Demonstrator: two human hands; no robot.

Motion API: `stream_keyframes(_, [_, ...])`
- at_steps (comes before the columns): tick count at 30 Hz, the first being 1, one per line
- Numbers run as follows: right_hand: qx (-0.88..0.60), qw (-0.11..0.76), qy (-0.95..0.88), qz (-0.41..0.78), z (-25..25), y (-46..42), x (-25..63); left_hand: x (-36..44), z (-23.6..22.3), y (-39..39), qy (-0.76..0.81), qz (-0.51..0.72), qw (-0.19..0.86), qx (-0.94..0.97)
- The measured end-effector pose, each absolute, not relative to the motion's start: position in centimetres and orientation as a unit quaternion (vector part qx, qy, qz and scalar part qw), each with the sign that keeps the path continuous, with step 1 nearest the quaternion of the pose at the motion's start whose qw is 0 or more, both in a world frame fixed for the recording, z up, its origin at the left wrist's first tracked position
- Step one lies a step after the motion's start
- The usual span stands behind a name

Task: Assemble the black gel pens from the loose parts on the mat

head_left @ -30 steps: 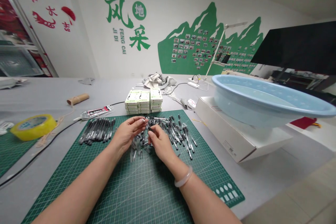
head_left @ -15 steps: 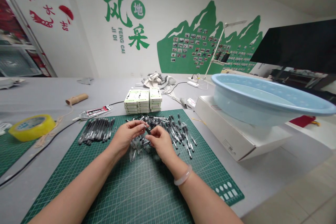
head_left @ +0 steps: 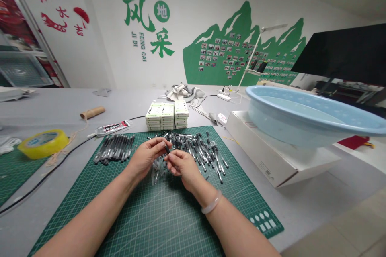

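Observation:
My left hand (head_left: pixel 148 155) and my right hand (head_left: pixel 183 166) meet above the middle of the green cutting mat (head_left: pixel 144 213). Between their fingertips is a black pen (head_left: pixel 167 149). Both hands pinch it, and most of its length is hidden by my fingers. Behind and to the right of my hands lies a loose heap of clear pens with black caps (head_left: pixel 208 150). Some small transparent pieces (head_left: pixel 157 168) lie just under my hands. At the left of the mat, a row of pens (head_left: pixel 114 148) lies side by side.
Stacked small white boxes (head_left: pixel 159 116) stand at the mat's back edge. To the right, a blue basin (head_left: pixel 271 120) rests on a white carton (head_left: pixel 259 148). At the left are yellow tape (head_left: pixel 45 143), a cardboard tube (head_left: pixel 93 112), a glue tube (head_left: pixel 113 127) and a black cable (head_left: pixel 57 164).
My right hand has turned slightly, and its fingers are curled closer together around the pen. The whole view has shifted a little, so things appear farther right.

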State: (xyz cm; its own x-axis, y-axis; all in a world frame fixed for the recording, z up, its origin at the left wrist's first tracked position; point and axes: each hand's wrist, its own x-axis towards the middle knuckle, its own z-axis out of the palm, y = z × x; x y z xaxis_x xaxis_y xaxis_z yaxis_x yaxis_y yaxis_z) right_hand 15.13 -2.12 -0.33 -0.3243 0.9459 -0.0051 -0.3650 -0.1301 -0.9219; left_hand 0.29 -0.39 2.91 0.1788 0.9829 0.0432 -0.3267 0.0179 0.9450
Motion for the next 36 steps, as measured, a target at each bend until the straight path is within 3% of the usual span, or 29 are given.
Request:
stream_keyframes(12, [-0.277,0.461,-0.446,0.715,0.03,-2.40,15.15,0.47,2.33,-0.63,0.316,0.536,0.667,0.410])
stream_keyframes(36, [-0.266,0.468,-0.445,0.715,-0.21,-2.27,15.11,0.97,2.16,-0.80,0.322,0.557,0.656,0.395])
